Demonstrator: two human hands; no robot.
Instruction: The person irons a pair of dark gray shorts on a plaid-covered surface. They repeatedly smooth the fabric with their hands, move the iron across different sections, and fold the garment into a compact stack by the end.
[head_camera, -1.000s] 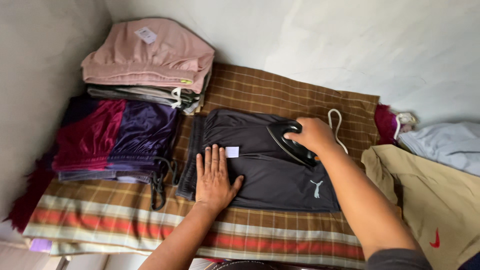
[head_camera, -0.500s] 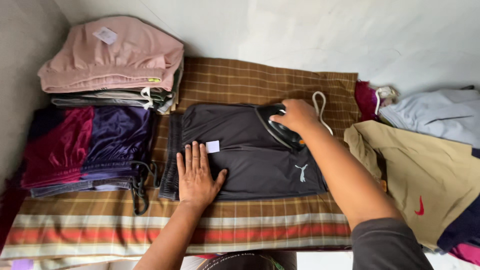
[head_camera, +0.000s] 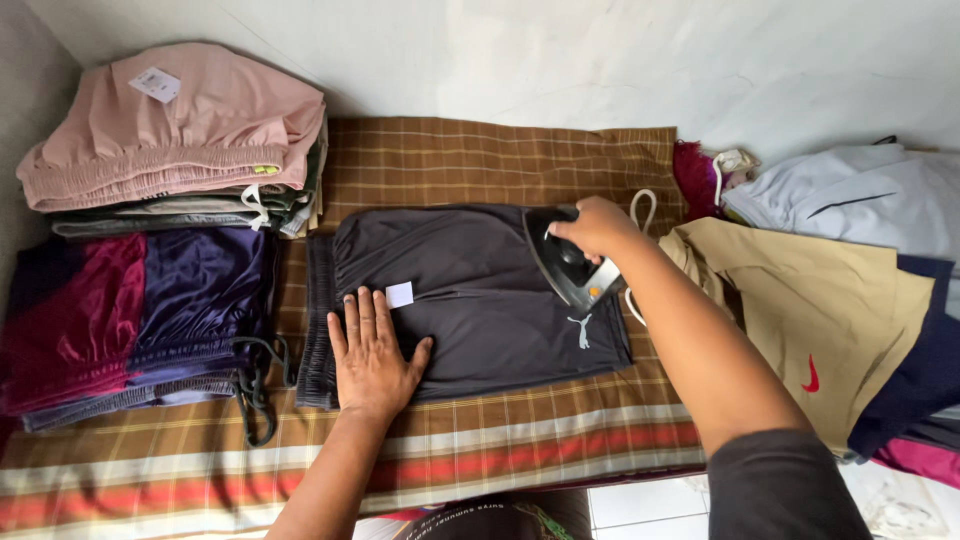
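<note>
Both hands on shorts (head_camera: 470, 295), long axis left-right; iron (head_camera: 568, 268) tip upper-left.

**Plain corner, soft daylight**

You're looking down at a bare off-white plastered wall (head_camera: 560, 60), a bit scuffed, meeting a grey side wall (head_camera: 30, 120) at your left. A pale tiled floor (head_camera: 640, 505) peeks out at the bottom. Light's even, with no hard shadows.

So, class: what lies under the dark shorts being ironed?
A brown checked cloth with red and cream stripes shows around the dark shorts; the part beneath them, and whatever is under the cloth, is covered.
</note>
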